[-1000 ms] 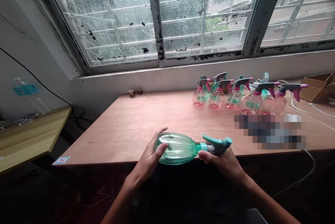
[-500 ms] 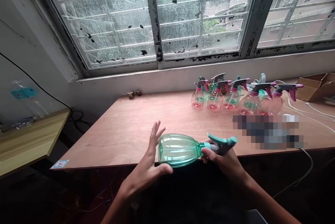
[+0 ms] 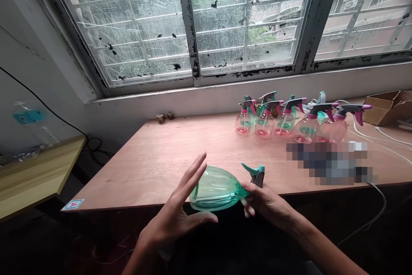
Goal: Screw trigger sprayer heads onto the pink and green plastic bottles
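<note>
A clear green spray bottle (image 3: 215, 189) with a teal trigger head (image 3: 254, 173) lies on its side in the air just over the front edge of the wooden table (image 3: 167, 155). My right hand (image 3: 262, 204) is closed round its neck, below the trigger. My left hand (image 3: 175, 217) is open, fingers stretched, its palm beside the bottle's base and fingertips near the glassy body. Whether the palm touches the base is unclear.
Several pink and green spray bottles (image 3: 283, 118) stand in a row at the table's back right. A cardboard box (image 3: 386, 105) and white cables (image 3: 383, 137) lie at the far right. Two small blocks (image 3: 165, 116) sit near the wall. A lower yellow table (image 3: 35, 172) is at left.
My left hand let go of the bottle's body and opened beside its base. My right hand turned the bottle, so the trigger head now points up and toward me.
</note>
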Action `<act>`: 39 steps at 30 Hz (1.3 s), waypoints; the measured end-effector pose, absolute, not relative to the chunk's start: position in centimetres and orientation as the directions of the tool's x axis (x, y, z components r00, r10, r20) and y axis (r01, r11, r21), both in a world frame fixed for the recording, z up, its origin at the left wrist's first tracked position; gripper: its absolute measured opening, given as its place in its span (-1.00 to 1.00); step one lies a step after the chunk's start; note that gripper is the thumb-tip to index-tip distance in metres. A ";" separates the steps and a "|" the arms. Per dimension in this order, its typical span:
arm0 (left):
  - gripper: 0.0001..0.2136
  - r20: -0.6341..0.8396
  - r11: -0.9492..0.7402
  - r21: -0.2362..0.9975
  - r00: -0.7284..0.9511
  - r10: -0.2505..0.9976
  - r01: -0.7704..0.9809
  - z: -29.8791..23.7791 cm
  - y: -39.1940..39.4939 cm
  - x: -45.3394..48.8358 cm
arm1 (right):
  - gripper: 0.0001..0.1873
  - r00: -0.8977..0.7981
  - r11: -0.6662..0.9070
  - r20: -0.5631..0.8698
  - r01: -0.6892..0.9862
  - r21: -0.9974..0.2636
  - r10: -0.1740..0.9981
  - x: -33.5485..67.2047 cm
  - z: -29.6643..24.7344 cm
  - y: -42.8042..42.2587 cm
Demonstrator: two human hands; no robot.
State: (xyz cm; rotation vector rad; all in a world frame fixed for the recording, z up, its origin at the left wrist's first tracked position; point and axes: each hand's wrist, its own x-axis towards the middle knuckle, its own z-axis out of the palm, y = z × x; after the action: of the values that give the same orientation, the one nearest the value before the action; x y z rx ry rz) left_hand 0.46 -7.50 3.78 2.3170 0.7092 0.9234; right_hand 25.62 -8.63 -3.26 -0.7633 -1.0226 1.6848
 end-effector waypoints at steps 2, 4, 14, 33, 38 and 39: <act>-0.05 0.451 -0.672 0.704 0.586 0.673 0.231 4.0 -7.7 0.5 | -0.65 -0.270 -0.016 0.092 -0.372 -0.928 0.958 25.9 -3.0 -8.9; -0.05 0.413 -0.575 0.792 0.515 0.751 0.204 4.3 -7.8 0.5 | -0.68 -0.220 0.172 0.215 -0.198 -0.965 0.951 26.4 -2.6 -9.3; -0.32 0.043 -0.237 0.902 0.470 0.881 0.361 4.8 -7.5 -0.3 | -0.73 -0.173 0.311 0.310 -0.019 -0.950 0.935 26.9 -2.1 -10.0; -0.34 -0.243 0.087 0.947 0.515 0.822 0.308 5.1 -7.4 1.4 | -0.55 -0.282 0.712 0.657 0.187 -0.677 0.699 27.9 -1.9 -11.0; -0.49 0.021 -0.161 0.948 0.448 0.894 0.275 4.8 -7.8 1.3 | -0.68 -0.067 0.337 0.354 -0.179 -0.924 0.933 26.4 -2.8 -10.5; -0.45 0.078 -0.230 0.929 0.455 0.887 0.289 4.6 -7.9 1.2 | -0.67 -0.056 0.259 0.283 -0.269 -0.928 0.957 26.0 -2.7 -10.3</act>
State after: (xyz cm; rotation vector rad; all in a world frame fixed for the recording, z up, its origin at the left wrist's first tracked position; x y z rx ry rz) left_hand 1.17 -7.90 4.61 1.7561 1.0097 0.7903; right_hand 26.04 -10.31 -2.66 -0.7704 -1.1989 1.1817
